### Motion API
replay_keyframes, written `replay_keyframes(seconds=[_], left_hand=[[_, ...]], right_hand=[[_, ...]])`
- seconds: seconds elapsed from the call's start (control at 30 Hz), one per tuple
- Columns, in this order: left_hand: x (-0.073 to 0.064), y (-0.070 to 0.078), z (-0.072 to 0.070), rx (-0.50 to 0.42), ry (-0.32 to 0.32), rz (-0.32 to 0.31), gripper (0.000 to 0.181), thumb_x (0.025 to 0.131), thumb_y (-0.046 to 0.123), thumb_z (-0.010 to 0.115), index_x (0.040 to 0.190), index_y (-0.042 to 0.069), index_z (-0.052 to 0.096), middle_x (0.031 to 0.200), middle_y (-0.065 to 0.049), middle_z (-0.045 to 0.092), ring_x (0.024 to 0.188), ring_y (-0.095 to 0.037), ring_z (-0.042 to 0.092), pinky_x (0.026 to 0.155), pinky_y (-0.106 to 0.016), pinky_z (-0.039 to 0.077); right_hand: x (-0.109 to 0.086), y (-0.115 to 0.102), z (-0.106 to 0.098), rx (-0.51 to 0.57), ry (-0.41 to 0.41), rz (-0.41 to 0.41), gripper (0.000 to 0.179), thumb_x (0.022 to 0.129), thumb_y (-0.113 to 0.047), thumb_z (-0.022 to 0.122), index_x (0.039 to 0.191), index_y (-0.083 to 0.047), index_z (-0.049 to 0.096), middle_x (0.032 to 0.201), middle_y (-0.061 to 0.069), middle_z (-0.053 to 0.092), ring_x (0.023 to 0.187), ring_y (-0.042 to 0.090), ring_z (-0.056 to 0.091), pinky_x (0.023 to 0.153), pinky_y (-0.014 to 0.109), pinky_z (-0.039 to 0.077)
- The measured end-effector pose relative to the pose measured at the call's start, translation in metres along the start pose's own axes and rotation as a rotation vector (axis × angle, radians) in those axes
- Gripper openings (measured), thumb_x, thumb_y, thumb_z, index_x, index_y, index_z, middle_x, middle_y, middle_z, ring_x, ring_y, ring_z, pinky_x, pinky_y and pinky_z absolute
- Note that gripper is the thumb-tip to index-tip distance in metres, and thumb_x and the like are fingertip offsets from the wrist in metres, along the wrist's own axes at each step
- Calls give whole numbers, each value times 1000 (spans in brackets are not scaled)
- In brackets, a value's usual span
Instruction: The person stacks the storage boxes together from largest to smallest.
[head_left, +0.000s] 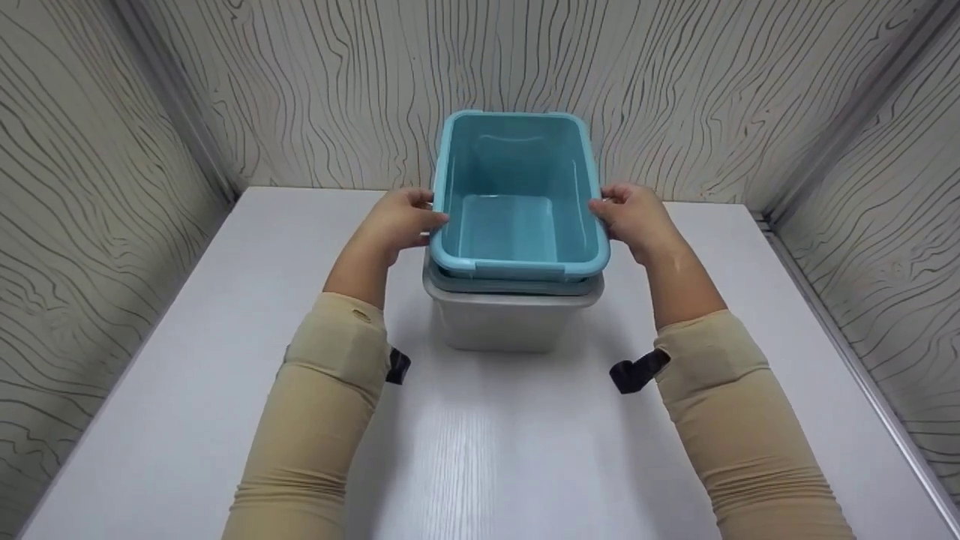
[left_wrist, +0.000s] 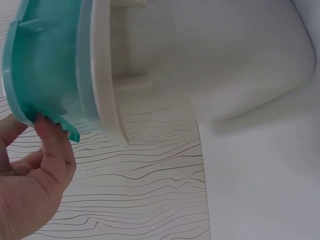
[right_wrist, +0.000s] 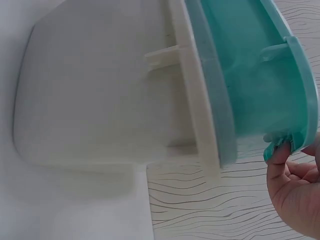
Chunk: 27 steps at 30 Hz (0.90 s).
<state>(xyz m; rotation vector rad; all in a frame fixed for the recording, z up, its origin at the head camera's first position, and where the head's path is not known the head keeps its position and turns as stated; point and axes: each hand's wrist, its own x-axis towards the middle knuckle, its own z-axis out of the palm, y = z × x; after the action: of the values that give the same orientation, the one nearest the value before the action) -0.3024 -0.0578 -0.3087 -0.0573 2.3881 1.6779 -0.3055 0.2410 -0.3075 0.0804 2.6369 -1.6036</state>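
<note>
A blue-green plastic bin (head_left: 517, 161), with nothing inside it, sits partly within a stack of other bins, its rim raised above theirs. My left hand (head_left: 403, 221) grips its left rim between thumb and fingers. On the opposite side, my right hand (head_left: 637, 219) pinches the right rim the same way. Just beneath shows the rim of a grey-blue bin (head_left: 517, 286), nested in a whitish bin (head_left: 501, 326) that stands on the table. In both wrist views, fingertips curl under the blue-green rim, by a small handle piece (left_wrist: 70, 129) of the same colour.
The stack stands toward the back of a white table (head_left: 480, 450). Panels with a wavy line pattern (head_left: 330, 90) rise behind and along both sides. A black wrist mount (head_left: 639, 372) juts inward from the right sleeve, and another (head_left: 397, 365) from the left sleeve.
</note>
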Motion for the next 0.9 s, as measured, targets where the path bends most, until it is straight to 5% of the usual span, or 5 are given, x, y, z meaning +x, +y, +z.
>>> replay_keyframes(seconds=[0.9], left_hand=[[5, -4, 3, 18, 10, -8, 46, 88, 14, 60, 132, 7, 47, 122, -5, 54, 108, -17, 55, 88, -33, 48]], right_hand=[[7, 3, 4, -72, -36, 18, 38, 96, -20, 45, 127, 2, 47, 114, 20, 55, 98, 26, 60, 83, 33, 51]])
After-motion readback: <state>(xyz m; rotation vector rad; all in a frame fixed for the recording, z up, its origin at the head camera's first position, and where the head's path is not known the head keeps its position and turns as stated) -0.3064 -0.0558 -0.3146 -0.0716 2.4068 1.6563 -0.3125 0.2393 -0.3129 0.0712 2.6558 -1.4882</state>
